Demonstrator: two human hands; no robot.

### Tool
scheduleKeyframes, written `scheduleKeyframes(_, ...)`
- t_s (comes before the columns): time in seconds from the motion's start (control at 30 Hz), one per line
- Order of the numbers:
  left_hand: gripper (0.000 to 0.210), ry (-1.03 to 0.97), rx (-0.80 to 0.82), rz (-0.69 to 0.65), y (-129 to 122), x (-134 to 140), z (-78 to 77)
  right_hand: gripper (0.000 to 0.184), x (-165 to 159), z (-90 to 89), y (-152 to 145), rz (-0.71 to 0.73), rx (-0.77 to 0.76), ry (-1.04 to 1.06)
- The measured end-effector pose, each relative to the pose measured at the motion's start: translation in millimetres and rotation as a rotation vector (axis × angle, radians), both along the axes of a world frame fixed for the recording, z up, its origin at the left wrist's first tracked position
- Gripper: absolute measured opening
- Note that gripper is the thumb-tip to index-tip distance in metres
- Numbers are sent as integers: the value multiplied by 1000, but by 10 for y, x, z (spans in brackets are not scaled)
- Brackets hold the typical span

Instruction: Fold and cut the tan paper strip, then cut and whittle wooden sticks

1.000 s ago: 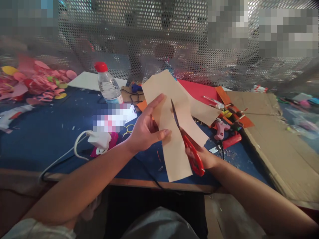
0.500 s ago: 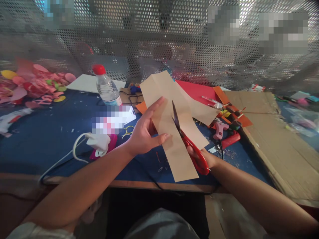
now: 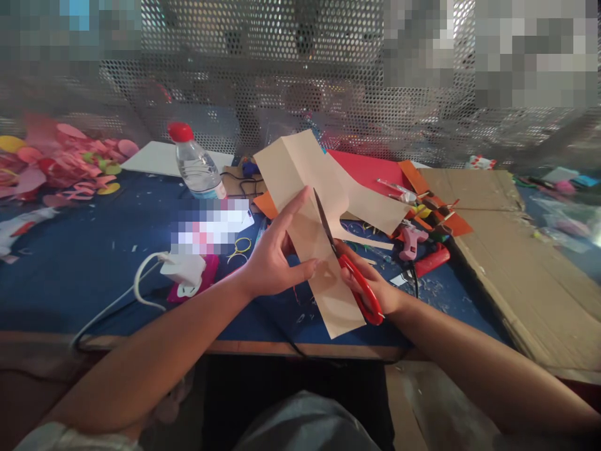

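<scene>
A creased sheet of tan paper [image 3: 300, 216] is held up above the blue tabletop by my left hand [image 3: 272, 260]. My left thumb and index finger lie spread across its front, while the other fingers are partly hidden behind it. Red-handled scissors [image 3: 359, 282] sit in my right hand [image 3: 375, 289], fingers through and around the handles. Their dark blades lie nearly closed along the paper's cut right edge and point up and away. To the right of the cut, part of the sheet bends off behind my right hand.
A water bottle [image 3: 200, 166], a white charger [image 3: 181, 269] and a lit phone [image 3: 239, 216] stand left. A pink glue gun [image 3: 413, 241], a red-handled cutter [image 3: 432, 260] and cardboard [image 3: 539, 282] lie right. Pink paper cutouts [image 3: 70, 163] heap far left; a perforated metal screen [image 3: 263, 75] rises behind.
The scissors' blades have come together and moved slightly up and left along the paper. The right-hand flap has swung back and now looks narrow. My left hand keeps its grip.
</scene>
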State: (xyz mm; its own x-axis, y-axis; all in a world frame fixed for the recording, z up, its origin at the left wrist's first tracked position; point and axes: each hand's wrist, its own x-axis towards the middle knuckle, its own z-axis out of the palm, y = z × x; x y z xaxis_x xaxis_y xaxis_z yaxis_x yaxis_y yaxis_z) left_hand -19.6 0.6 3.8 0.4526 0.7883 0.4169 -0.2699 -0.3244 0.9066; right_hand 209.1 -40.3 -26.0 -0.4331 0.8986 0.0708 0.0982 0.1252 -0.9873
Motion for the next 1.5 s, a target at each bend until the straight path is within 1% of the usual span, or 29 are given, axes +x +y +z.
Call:
scheduleKeyframes(0.1, 113, 1, -11, 27, -9, -2, 8, 89, -28, -3, -2, -32, -134, 111)
scheduleKeyframes(0.2, 114, 10, -10, 48, -15, -7, 37, 87, -55, 37, -7, 3, -185, 181)
scheduleKeyframes(0.3, 111, 28, 8, 61, -23, -9, 76, 84, -63, 80, -5, 6, -171, 165)
scheduleKeyframes(0.4, 111, 33, 11, 79, -29, -11, 91, 84, -57, 85, 3, 2, -146, 137)
scheduleKeyframes(0.57, 114, 31, -11, 66, -21, -23, 64, 83, -51, 56, 14, -5, -175, 170)
scheduleKeyframes(0.7, 115, 13, 5, 57, -9, -21, 54, 82, -62, 89, 3, 1, -190, 184)
scheduleKeyframes(0.8, 114, 13, 23, 57, 1, -21, 50, 79, -56, 96, -2, -28, -188, 177)
scheduleKeyframes(0.87, 113, 14, 52, 60, 9, -24, 42, 81, -44, 81, 3, -47, -215, 162)
scheduleKeyframes(1.0, 112, 29, 79, 64, 18, -30, 25, 87, -34, 56, 14, -17, -259, 143)
scheduleKeyframes(1.1, 111, 39, 82, 71, 8, -28, 34, 83, -40, 49, 11, -25, -246, 130)
scheduleKeyframes(1.17, 111, 41, 81, 71, 2, -25, 44, 81, -43, 41, 8, -56, -231, 116)
scheduleKeyframes(1.27, 110, 43, 82, 69, 12, -24, 45, 85, -38, 27, 13, -74, -225, 101)
scheduleKeyframes(1.37, 112, 50, 128, 71, 44, -23, 27, 87, -36, 25, 25, -76, -230, 95)
scheduleKeyframes(1.5, 112, 57, 165, 98, 62, -17, 19, 83, -56, 46, 29, -70, -216, 110)
